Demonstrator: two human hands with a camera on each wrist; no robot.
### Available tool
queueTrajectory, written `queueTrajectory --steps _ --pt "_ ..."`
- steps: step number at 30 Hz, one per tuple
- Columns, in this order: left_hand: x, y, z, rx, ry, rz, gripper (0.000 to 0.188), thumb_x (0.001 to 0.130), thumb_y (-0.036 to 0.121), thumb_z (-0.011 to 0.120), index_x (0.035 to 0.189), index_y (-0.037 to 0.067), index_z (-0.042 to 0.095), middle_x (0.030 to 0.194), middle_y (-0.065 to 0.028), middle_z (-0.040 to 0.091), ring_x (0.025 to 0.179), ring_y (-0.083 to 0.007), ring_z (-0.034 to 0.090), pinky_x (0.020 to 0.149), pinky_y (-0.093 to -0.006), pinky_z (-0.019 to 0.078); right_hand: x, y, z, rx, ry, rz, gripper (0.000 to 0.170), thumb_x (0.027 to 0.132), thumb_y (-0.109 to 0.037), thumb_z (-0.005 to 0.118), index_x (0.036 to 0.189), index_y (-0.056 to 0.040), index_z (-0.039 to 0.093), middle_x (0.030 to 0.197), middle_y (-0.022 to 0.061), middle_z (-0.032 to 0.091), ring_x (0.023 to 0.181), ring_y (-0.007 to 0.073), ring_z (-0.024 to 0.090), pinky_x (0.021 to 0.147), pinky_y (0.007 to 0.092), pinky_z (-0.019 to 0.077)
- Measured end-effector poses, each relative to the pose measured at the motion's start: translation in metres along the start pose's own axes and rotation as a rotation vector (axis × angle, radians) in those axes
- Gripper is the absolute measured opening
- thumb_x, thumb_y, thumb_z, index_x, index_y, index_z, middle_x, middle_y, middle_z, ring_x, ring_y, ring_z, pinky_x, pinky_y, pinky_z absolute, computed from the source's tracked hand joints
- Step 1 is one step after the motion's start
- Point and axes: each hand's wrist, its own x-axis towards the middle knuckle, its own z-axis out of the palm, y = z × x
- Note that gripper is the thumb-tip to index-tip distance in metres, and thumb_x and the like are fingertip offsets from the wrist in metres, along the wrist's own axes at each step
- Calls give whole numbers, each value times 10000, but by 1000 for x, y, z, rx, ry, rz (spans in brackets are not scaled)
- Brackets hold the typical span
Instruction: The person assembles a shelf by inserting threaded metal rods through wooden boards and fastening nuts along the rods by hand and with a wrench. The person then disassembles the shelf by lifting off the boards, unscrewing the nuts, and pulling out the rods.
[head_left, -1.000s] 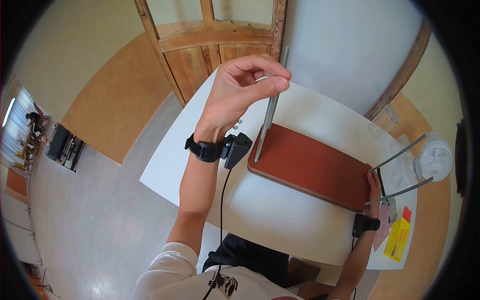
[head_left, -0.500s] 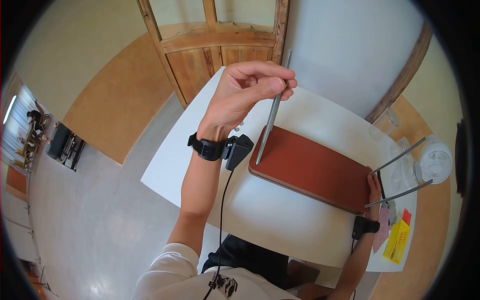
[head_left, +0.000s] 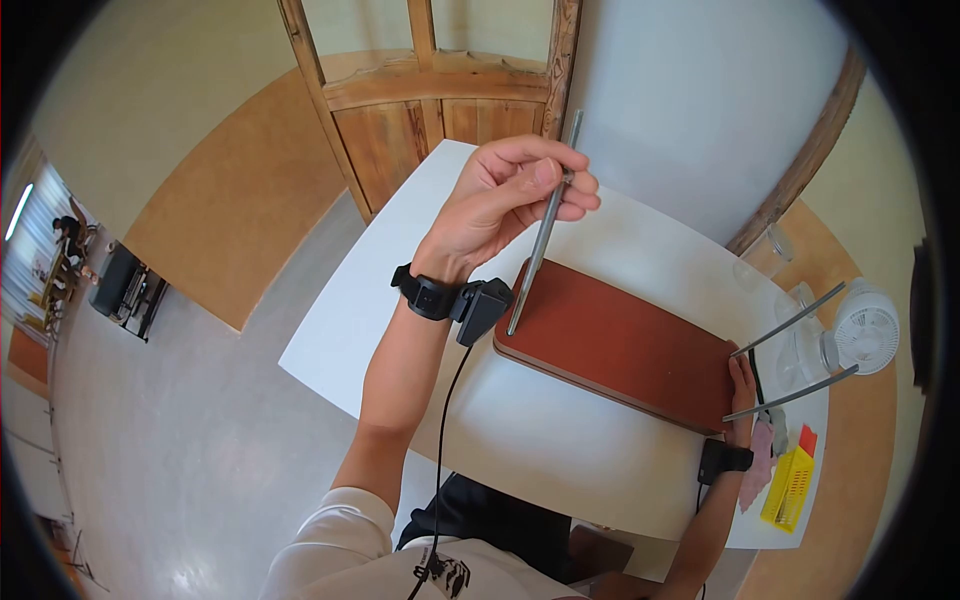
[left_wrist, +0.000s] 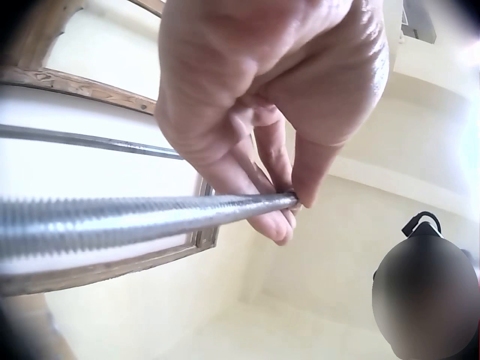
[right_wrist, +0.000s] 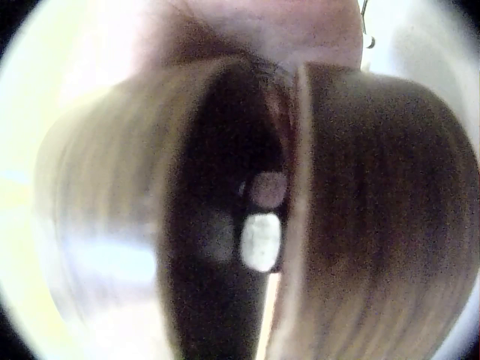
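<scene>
White counter (head_left: 335,310): left hand (head_left: 515,195) pinches rod (head_left: 541,245) above red board (head_left: 620,340); right hand (head_left: 741,382) at board's end, grip unclear. I'd keep rod straight.

Downward head view over hands (head_left: 505,200) (head_left: 740,382), close wrist views

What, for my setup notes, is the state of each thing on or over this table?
Red-brown board: broad face up
Left hand: pinching at the metal rod, toward its top
Metal rod: threaded, rising from the board's left end
Right hand: touching the board's right end
Right-end rods: standing up
Fan: running or not, unclear
Yellow basket: contents unclear
</scene>
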Motion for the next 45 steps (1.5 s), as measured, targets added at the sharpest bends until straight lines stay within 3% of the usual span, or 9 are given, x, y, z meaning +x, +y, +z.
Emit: queueTrajectory --steps 7,15,19,27,31,34,36,39,45 --pt "3 2 -2 -167 -207 -48 306 1041 246 637 1176 -25 686 939 -139 730 814 -187 715 752 -300 605 1 1 -2 12 -14 11 511 1028 -271 638 1444 13 550 1374 77 620 1267 148 550 1100 263 392" --pt "3 2 3 197 45 103 233 932 206 790 1049 67 644 937 -106 712 801 -174 685 721 -302 547 -3 -5 3 24 -46 -1 488 1032 -275 629 1425 9 572 1360 74 622 1264 145 546 1102 261 384" --pt "4 6 3 272 39 171 224 925 184 796 1029 70 633 956 -115 719 818 -179 684 748 -313 549 0 0 0 -4 -31 -24 493 1033 -275 628 1433 7 565 1369 75 615 1262 147 548 1099 263 388" --pt "2 7 4 67 -170 -57 368 1071 340 568 1166 -8 645 905 -131 688 789 -202 665 750 -329 545 1 -2 1 41 -71 -31 503 1037 -246 625 1456 20 538 1410 81 600 1290 155 546 1121 268 386" --pt "1 9 1 41 -147 -114 419 1068 389 564 1152 -13 651 894 -134 685 759 -195 657 723 -313 536 2 2 -3 35 -51 -6 504 1038 -243 622 1460 18 535 1418 81 596 1300 156 541 1125 270 383" --pt "0 4 -4 55 -103 -87 384 1050 373 606 1135 3 662 877 -124 670 752 -183 652 694 -295 522 2 2 -3 26 -47 -2 504 1038 -243 621 1461 18 535 1421 81 595 1302 157 540 1127 272 383" --pt "3 0 -7 -80 -168 25 222 1036 196 645 1138 3 679 1007 -149 731 861 -188 710 785 -303 583 2 0 0 48 -68 -16 503 1039 -245 618 1461 18 535 1422 82 594 1300 157 540 1127 272 381" --pt "4 2 -4 -57 -107 20 138 965 134 740 1036 39 670 1002 -134 727 849 -174 704 773 -298 579 -4 -8 5 33 -73 -5 501 1041 -246 614 1461 16 536 1421 82 593 1301 155 537 1127 269 379" --pt "3 2 9 -13 17 77 244 873 4 799 868 93 572 907 -57 677 804 -124 671 731 -277 564 -1 -3 -1 -50 -42 -95 501 1043 -269 612 1457 5 542 1457 107 571 1347 184 520 1174 304 341"
